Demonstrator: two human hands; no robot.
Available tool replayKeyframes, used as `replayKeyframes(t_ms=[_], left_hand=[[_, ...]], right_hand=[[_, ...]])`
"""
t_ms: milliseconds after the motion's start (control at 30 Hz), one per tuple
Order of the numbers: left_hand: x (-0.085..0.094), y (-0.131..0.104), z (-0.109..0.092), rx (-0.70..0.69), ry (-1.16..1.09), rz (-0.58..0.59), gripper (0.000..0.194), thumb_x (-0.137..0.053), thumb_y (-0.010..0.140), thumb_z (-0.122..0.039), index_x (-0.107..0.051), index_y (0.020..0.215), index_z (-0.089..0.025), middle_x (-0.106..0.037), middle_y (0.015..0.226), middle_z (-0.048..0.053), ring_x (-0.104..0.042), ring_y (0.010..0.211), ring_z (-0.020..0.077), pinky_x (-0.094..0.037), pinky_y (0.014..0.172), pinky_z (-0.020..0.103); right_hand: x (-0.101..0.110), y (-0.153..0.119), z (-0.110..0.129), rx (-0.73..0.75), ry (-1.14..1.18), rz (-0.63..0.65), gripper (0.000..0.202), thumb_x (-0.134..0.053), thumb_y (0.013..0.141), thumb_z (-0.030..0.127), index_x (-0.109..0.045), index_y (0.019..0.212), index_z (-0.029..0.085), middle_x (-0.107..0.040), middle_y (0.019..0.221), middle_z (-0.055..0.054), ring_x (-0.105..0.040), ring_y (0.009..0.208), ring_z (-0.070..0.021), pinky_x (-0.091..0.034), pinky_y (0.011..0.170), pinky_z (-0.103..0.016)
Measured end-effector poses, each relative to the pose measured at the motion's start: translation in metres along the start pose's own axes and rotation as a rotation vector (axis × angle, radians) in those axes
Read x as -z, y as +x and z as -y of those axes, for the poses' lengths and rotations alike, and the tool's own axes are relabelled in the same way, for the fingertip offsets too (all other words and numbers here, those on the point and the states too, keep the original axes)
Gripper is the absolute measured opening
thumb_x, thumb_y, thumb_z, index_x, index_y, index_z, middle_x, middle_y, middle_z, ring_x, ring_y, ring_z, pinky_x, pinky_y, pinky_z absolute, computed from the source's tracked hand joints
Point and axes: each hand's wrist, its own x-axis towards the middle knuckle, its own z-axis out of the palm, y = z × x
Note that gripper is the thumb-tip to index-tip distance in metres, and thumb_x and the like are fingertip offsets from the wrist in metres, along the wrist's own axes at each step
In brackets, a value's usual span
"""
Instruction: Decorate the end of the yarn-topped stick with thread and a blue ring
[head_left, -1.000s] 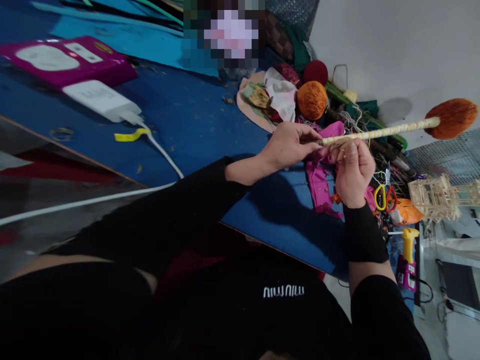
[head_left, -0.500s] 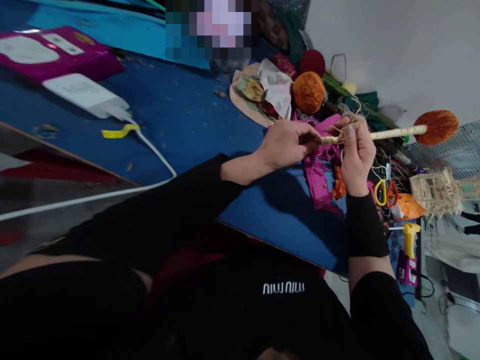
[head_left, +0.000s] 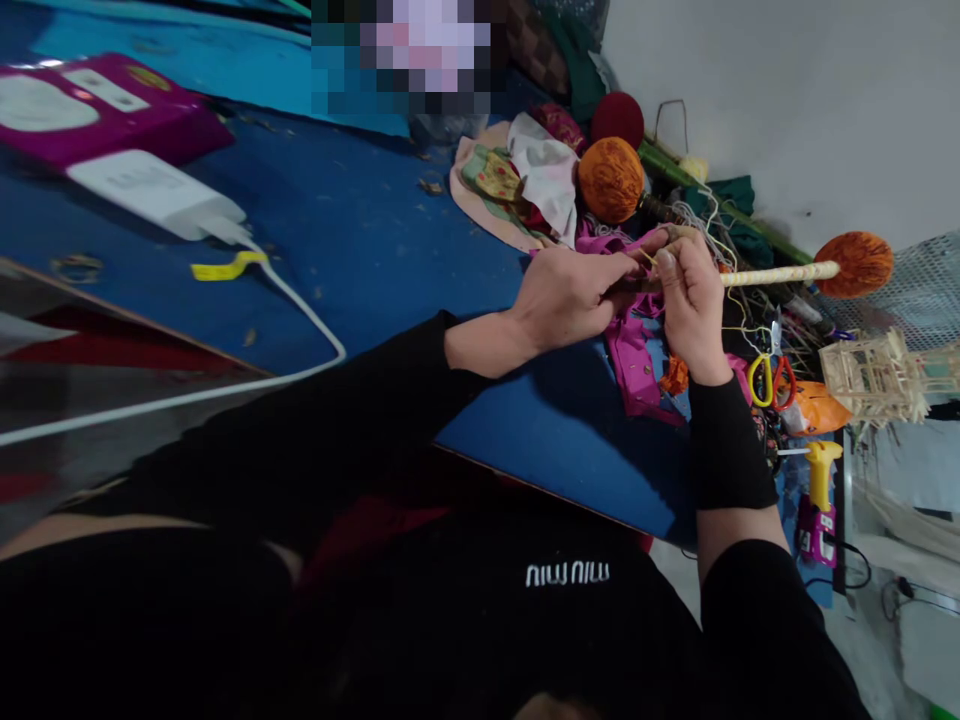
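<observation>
On the blue table (head_left: 555,440) in front of me lies pink cloth (head_left: 636,365), with scissors (head_left: 770,378) to its right. Above the cloth, my left hand (head_left: 562,302) has its fingers curled nearly closed around one end of a wrapped stick (head_left: 780,274), hiding most of that end. Just beside it, my right hand (head_left: 694,300) pinches a thin yellow strand (head_left: 649,258), thumb pressed to forefinger. The stick passes behind that hand and out to my right, ending in an orange ball (head_left: 855,264). Farther back sit a second orange ball (head_left: 611,180) and a dark red ball (head_left: 617,121), then a pale wall (head_left: 787,90).
</observation>
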Motion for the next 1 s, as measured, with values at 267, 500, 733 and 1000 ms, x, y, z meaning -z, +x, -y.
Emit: replayKeyframes(t_ms=[267, 500, 733, 1000], left_hand=[[0.014, 0.004, 0.005, 0.047, -0.134, -0.028, 0.025, -0.064, 0.091, -0.032, -0.085, 0.103, -0.025, -0.084, 0.091, 0.003, -0.075, 0.076, 0.0203, -0.047, 0.063, 0.032], [0.036, 0.019, 0.020, 0.245, -0.368, -0.034, 0.025, -0.073, 0.082, -0.035, -0.084, 0.100, -0.021, -0.083, 0.090, 0.002, -0.070, 0.072, 0.0161, -0.054, 0.067, 0.033], [0.057, 0.023, 0.034, 0.238, -0.390, 0.125, 0.037, -0.068, 0.082, -0.045, -0.082, 0.101, -0.016, -0.081, 0.083, -0.004, -0.071, 0.077, 0.0106, -0.048, 0.067, 0.032], [0.074, 0.023, 0.032, 0.251, -0.511, 0.221, 0.026, -0.076, 0.075, -0.039, -0.084, 0.093, -0.022, -0.078, 0.076, -0.010, -0.073, 0.076, 0.0092, -0.058, 0.071, 0.017]], right_hand=[[0.038, 0.005, 0.011, -0.145, 0.262, -0.117, 0.036, -0.068, 0.093, 0.053, -0.062, 0.075, 0.023, -0.066, 0.092, 0.001, -0.061, 0.071, -0.0092, -0.056, 0.068, -0.029], [0.168, -0.025, -0.001, -0.327, 0.080, -0.180, 0.020, -0.073, 0.081, 0.015, -0.066, 0.062, 0.020, -0.068, 0.081, -0.005, -0.041, 0.045, -0.0031, -0.022, 0.046, -0.031], [0.210, -0.038, -0.021, -0.272, -0.138, -0.995, 0.036, -0.050, 0.091, 0.002, -0.057, 0.061, 0.022, -0.047, 0.055, 0.007, -0.025, 0.039, -0.0067, -0.016, 0.047, -0.029], [0.223, -0.047, -0.055, -0.244, 0.065, -0.896, 0.038, -0.049, 0.095, 0.008, -0.051, 0.060, 0.023, -0.052, 0.061, 0.006, -0.050, 0.059, -0.0076, -0.045, 0.068, -0.024]])
